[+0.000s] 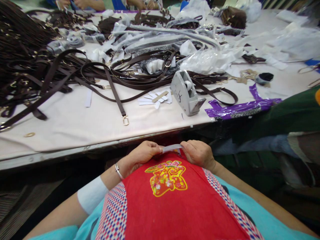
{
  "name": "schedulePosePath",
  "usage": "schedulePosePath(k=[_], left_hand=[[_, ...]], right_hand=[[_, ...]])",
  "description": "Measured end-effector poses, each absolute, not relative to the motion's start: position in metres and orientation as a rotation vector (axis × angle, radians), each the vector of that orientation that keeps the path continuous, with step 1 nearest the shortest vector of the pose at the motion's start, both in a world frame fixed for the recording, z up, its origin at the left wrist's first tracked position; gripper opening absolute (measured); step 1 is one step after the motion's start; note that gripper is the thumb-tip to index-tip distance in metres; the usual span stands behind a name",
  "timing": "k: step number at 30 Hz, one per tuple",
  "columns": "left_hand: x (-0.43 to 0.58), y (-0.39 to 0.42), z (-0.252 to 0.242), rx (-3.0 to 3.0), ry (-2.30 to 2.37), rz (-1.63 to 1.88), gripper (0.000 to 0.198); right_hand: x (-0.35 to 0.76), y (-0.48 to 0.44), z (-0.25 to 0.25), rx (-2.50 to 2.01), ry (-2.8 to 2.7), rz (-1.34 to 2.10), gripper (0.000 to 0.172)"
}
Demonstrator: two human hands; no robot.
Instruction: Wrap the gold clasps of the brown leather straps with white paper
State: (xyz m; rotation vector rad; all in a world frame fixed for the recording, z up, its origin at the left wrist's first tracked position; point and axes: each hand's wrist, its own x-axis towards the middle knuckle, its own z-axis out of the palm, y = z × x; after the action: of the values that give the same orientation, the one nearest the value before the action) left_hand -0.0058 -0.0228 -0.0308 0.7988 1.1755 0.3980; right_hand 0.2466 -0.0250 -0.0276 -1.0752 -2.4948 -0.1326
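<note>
A short whitish strip (172,148) is stretched between my two hands, just above the red apron (160,213) on my lap and below the table edge. The fingers of my left hand (146,152) pinch its left end. My right hand (198,153) is closed on the other end, its fingertips partly turned out of sight. What the strip is made of I cannot tell. On the table in front stand a grey tape dispenser (183,93) and, beside it, a small pile of paper strips (155,98). A dark brown strap (113,90) ends in a gold clasp near them.
Heaped brown straps (22,33) fill the table's left side. Clear plastic wrapping (207,61) lies across the middle and back. Purple tape (240,108) covers the front edge at right. Another person's green sleeve (292,113) is close on the right; other people's hands (86,4) show at the far side.
</note>
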Motion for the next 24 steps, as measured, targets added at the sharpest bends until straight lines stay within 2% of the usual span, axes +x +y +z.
schedulePosePath(k=[4, 7, 10, 17, 24], left_hand=[[-0.018, -0.025, -0.023, 0.722, 1.143, 0.551, 0.031], [-0.023, -0.022, -0.019, 1.030, 1.263, 0.573, 0.027], [-0.020, -0.018, -0.017, 1.298, 1.286, 0.643, 0.023], [-0.012, -0.024, -0.016, 1.250, 1.155, 0.559, 0.028], [-0.010, -0.023, -0.019, 1.780, 1.315, 0.694, 0.014]], right_hand=[[0.258, -0.020, -0.025, -1.323, -2.318, 0.442, 0.019], [0.261, -0.015, -0.020, -1.384, -2.154, 0.736, 0.019], [0.256, -0.012, -0.015, -1.356, -2.182, 0.755, 0.022], [0.250, -0.018, -0.017, -1.352, -2.244, 0.700, 0.025], [0.250, -0.021, -0.027, -1.315, -2.135, 0.969, 0.020]])
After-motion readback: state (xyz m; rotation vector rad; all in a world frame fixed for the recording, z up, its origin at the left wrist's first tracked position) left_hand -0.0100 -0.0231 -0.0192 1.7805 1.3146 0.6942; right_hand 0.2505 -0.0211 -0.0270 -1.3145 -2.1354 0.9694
